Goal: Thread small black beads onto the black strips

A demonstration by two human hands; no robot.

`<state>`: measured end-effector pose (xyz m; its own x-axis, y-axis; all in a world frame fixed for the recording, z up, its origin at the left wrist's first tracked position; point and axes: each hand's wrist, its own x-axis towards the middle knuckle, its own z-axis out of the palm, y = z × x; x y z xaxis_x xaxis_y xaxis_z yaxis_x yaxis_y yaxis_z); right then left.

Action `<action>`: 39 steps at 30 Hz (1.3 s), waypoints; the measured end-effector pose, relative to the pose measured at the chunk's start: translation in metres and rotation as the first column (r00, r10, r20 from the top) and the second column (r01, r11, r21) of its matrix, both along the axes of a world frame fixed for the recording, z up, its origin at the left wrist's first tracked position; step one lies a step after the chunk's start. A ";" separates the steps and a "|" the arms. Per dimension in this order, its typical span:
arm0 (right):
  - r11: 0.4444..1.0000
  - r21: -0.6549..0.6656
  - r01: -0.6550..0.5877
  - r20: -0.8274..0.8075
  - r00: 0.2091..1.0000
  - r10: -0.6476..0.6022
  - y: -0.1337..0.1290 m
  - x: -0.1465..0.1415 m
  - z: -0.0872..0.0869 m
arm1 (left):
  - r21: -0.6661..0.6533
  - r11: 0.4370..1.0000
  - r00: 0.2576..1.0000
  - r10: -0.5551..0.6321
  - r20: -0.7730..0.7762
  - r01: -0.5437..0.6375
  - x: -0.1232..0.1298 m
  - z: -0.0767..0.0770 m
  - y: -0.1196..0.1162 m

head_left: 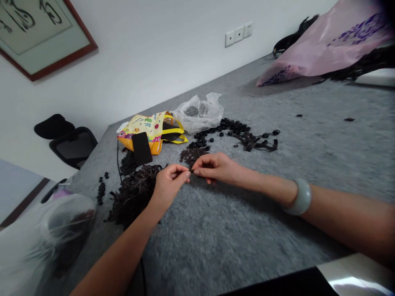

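Note:
My left hand (169, 182) and my right hand (215, 166) meet fingertip to fingertip above the grey table. Between them is a tiny dark piece (191, 170), pinched by the thumb and forefinger of each hand; its shape is too small to tell. A large heap of black strips (132, 195) lies beside my left hand. Just beyond the fingertips is a pile of small brown-black bits (193, 155), with small black round pieces (230, 124) behind it. A pale bracelet (300, 197) circles my right wrist.
On the grey table (222, 238) stand a yellow bag (145, 125) with a black phone (142, 149) against it and a white plastic bag (200, 113). Black straps (254, 142) lie right of them. A pink bag (327, 45) is far right, clear plastic (61, 230) at left.

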<state>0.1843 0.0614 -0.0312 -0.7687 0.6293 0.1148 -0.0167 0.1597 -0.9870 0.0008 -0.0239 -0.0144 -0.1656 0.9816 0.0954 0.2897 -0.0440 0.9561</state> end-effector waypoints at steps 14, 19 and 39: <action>0.962 -0.248 -0.110 0.018 0.993 0.119 0.003 0.004 0.004 | -0.143 0.982 0.993 -0.117 0.029 0.120 0.003 0.009 -0.003; 0.969 -0.224 -0.108 0.048 0.991 0.122 0.002 0.004 0.007 | -0.171 0.972 0.987 -0.158 0.025 0.160 0.001 0.012 -0.006; 0.983 -0.143 0.117 -0.035 0.992 -0.123 -0.007 -0.002 0.013 | 0.336 0.941 0.909 0.102 -0.405 0.045 0.018 0.012 -0.018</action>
<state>0.1827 0.0549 -0.0185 -0.6830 0.7287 0.0501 -0.0491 0.0227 -0.9985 0.0189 -0.0414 -0.0020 -0.0670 0.8758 0.4780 0.6584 -0.3212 0.6807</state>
